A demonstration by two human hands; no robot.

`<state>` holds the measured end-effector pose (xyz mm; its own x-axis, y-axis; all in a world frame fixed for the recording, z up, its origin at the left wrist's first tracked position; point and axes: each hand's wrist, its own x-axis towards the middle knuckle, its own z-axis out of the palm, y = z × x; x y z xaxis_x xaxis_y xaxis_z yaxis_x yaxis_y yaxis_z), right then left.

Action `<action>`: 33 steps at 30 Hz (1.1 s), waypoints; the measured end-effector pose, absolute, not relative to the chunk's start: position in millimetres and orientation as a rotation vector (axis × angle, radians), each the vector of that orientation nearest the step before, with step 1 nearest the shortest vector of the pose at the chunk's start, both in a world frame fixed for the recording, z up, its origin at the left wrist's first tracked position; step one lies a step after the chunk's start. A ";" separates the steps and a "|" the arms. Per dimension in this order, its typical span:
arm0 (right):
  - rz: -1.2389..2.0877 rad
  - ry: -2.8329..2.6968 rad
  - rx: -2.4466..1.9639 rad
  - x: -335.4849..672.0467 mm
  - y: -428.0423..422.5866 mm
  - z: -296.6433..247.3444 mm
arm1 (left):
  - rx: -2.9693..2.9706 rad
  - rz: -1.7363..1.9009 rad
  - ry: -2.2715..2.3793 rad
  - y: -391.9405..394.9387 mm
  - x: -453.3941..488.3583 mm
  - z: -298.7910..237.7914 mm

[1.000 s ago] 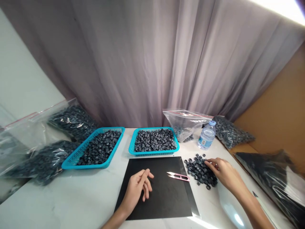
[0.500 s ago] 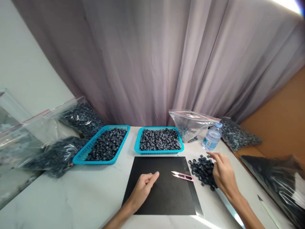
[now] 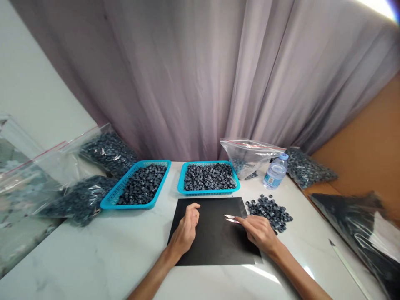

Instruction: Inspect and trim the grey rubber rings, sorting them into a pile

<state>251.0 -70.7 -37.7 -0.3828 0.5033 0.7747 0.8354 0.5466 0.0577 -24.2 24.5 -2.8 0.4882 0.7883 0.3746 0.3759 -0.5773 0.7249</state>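
My left hand [image 3: 186, 228] is over the left part of a black mat [image 3: 215, 246], its fingers curled in. Whatever it may hold is hidden inside the fingers. On the right side of the mat, my right hand [image 3: 261, 233] has its fingers closed around the handle of pink thread snips [image 3: 231, 219]. Only the metal blades show plainly, pointing left. Beside that hand lies a loose pile of small dark ring-shaped pieces [image 3: 270, 210], partly behind the fingers.
Behind the mat stand two blue baskets, a middle one [image 3: 208, 193] and a left one [image 3: 109, 202], both full of dark pieces. A zip bag [image 3: 246, 154] and a water bottle [image 3: 275, 173] stand behind the pile. A knife [image 3: 346, 264] lies at right, near a black bag [image 3: 353, 225].
My right hand has moved left from the loose pile to the thread snips. My left hand has shifted slightly left and turned, with its fingers pointing more upward.
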 end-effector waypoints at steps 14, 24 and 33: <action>-0.672 -2.098 -1.055 243.1 -68.0 -48.5 | 2.684 1.085 0.749 21.6 -26.9 -5.9; -0.737 -2.073 -1.227 239.0 -63.3 -35.9 | 2.780 1.131 0.848 24.9 -17.7 -1.7; -0.741 -2.116 -1.246 240.0 -59.1 -31.8 | 2.888 0.912 0.956 116.1 41.3 66.2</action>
